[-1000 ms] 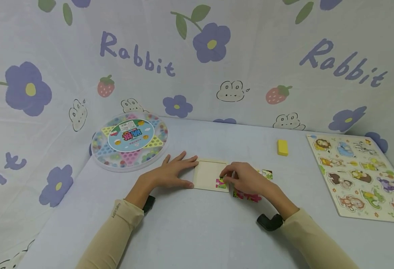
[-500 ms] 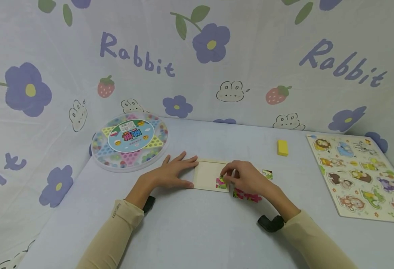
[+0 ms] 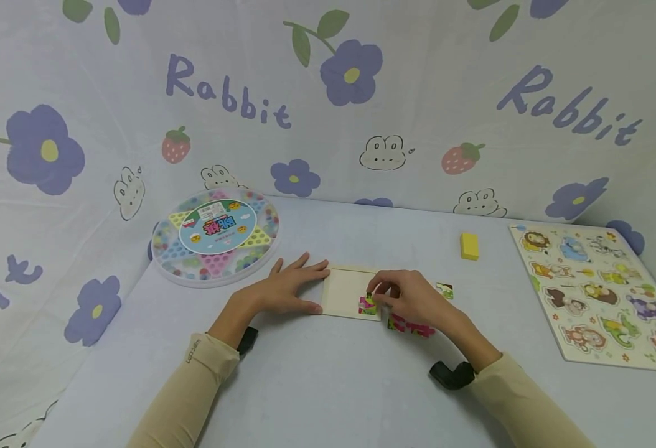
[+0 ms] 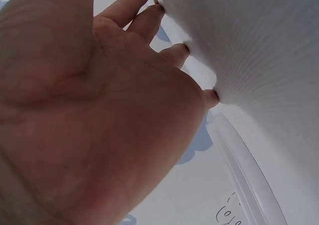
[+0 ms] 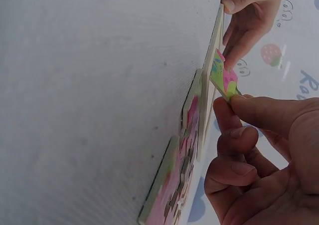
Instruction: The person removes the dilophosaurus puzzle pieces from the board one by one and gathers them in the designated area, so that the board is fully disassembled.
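Note:
My right hand (image 3: pixel 412 298) pinches a pink and green jigsaw puzzle piece (image 3: pixel 367 305) between thumb and forefinger. In the right wrist view the puzzle piece (image 5: pixel 224 76) is tilted, one edge in the pinch. It is at the lower right corner of a pale wooden puzzle tray (image 3: pixel 343 292); whether it lies flush cannot be made out. My left hand (image 3: pixel 284 289) has its fingers spread, with thumb and fingertips touching the tray's left edge. Several loose pink puzzle pieces (image 3: pixel 412 326) lie right of the tray, partly hidden under my right hand.
One more puzzle piece (image 3: pixel 444 290) lies beyond my right wrist. A yellow block (image 3: pixel 470 246) stands further back. An animal puzzle board (image 3: pixel 597 292) lies at the right, and a round game board (image 3: pixel 216 233) with marbles at the left. A printed cloth (image 3: pixel 328 124) hangs behind.
My right hand makes only slight movements at the tray's corner, still pinching the puzzle piece, whose tilt shifts a little. My left hand stays on the tray's left edge.

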A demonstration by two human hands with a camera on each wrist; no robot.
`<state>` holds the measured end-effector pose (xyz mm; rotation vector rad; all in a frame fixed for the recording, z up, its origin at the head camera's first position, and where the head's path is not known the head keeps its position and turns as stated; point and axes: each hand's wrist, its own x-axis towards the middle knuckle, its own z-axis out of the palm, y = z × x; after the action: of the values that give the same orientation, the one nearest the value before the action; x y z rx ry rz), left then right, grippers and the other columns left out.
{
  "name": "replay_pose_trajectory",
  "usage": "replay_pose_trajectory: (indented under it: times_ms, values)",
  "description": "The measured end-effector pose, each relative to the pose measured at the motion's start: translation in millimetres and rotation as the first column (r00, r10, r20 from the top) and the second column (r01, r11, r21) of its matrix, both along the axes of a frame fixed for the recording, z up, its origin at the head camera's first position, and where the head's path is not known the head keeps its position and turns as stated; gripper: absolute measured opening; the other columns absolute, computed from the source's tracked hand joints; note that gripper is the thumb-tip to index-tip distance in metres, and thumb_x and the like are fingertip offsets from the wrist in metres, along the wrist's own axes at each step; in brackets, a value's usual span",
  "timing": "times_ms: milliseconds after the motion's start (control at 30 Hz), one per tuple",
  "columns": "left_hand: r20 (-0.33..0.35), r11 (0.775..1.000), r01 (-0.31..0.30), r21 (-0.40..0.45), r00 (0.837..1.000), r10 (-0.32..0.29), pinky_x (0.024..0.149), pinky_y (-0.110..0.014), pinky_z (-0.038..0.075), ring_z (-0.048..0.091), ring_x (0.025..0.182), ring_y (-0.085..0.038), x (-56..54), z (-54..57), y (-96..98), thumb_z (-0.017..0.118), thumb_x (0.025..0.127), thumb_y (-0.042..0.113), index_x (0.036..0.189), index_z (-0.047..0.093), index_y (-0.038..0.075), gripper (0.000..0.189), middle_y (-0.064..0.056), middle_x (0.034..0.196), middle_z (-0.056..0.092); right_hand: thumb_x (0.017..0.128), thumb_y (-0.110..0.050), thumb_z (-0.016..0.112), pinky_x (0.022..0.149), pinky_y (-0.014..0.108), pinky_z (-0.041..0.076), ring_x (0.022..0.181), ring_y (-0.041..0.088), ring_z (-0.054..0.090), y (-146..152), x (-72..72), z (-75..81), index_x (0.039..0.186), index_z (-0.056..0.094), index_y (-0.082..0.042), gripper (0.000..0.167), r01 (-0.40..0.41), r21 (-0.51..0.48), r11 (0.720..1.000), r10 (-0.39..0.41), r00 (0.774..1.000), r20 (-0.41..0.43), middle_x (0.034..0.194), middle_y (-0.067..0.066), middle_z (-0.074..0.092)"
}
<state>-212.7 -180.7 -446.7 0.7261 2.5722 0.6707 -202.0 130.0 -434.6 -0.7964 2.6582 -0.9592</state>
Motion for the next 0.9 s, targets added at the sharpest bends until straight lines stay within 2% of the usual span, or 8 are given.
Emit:
replay_pose_trajectory:
  times_ms: [200,433,900]
  values:
    - [-0.005,1.0,-0.001,-0.007,1.0,0.001,0.131,-0.07,-0.009,-0.004,0.17,-0.028,-0.5,-1.4,0.7,0.076,0.096,0.048,0.167,0.036,0.025,0.085,0.008,0.179,0.019,0.1,-0.014,0.073,0.066,0.021,0.049,0.076,0.012,0.058,0,3.4,-0.3,0.112,0.075,-0.016,0.012,0.016,-0.016,1.0,-0.017,1.0,-0.014,0.099,0.002,0.077]
    - [-0.002,1.0,0.001,-0.007,1.0,-0.001,0.131,-0.07,-0.009,-0.003,0.17,-0.029,0.1,0.0,1.4,0.076,0.096,0.048,0.167,0.036,0.024,0.085,0.008,0.179,0.019,0.099,-0.012,0.073,0.069,0.022,0.052,0.08,0.013,0.062,8,5.6,1.4,0.114,0.075,-0.018,0.016,0.072,-0.038,0.997,-0.073,0.997,-0.031,0.101,0.0,0.078]
    - [0.0,1.0,0.012,0.007,1.0,-0.012,0.131,-0.07,-0.01,-0.005,0.17,-0.029,0.4,-0.2,-0.6,0.075,0.096,0.049,0.168,0.034,0.024,0.086,0.009,0.179,0.018,0.097,-0.014,0.075,0.067,0.022,0.049,0.078,0.017,0.059,56,22.0,12.8,0.109,0.077,-0.02,0.013,0.148,0.011,0.989,-0.148,0.989,0.013,0.098,-0.002,0.076]
